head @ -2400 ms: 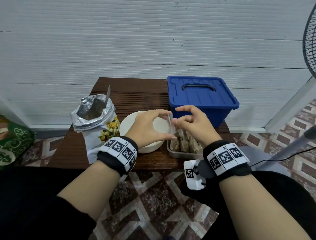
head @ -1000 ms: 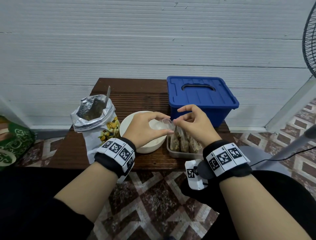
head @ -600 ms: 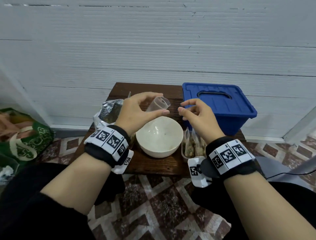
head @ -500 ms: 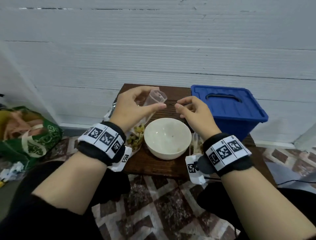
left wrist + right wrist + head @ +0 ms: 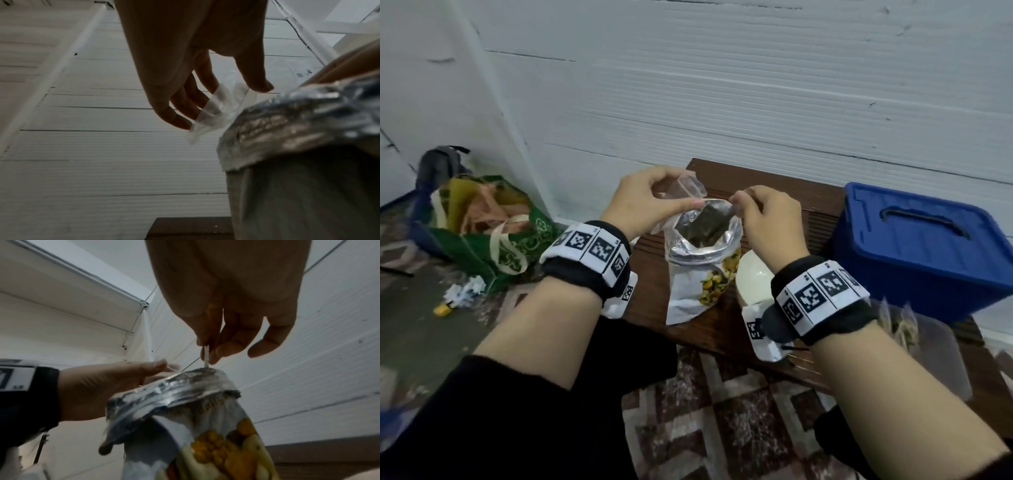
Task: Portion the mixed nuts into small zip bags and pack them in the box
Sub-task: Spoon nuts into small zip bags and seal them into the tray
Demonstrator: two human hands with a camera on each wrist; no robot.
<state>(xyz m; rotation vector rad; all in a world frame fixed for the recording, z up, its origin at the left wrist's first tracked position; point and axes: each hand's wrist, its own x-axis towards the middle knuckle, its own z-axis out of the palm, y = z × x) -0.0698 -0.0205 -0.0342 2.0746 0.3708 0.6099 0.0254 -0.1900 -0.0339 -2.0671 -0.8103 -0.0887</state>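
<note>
My left hand (image 5: 683,196) pinches an empty clear zip bag (image 5: 688,185) by its mouth, just left of the foil nut bag's rim. The open foil nut bag (image 5: 702,240) stands on the dark wooden table (image 5: 722,329). My right hand (image 5: 736,199) pinches the thin spoon handle (image 5: 206,356) that sticks up out of the nut bag (image 5: 185,391). In the left wrist view the zip bag (image 5: 222,110) hangs from my fingers beside the foil rim (image 5: 287,123). The blue lidded box (image 5: 917,246) sits shut at the right.
A white bowl (image 5: 751,284) stands right of the nut bag, partly behind my right wrist. A clear tray (image 5: 935,349) with filled zip bags sits at the table's front right. A green shopping bag (image 5: 482,222) and litter lie on the floor at the left.
Both hands left the tray and moved left to above the nut bag. My left hand kept the empty zip bag; my right hand let go of it and took the spoon handle.
</note>
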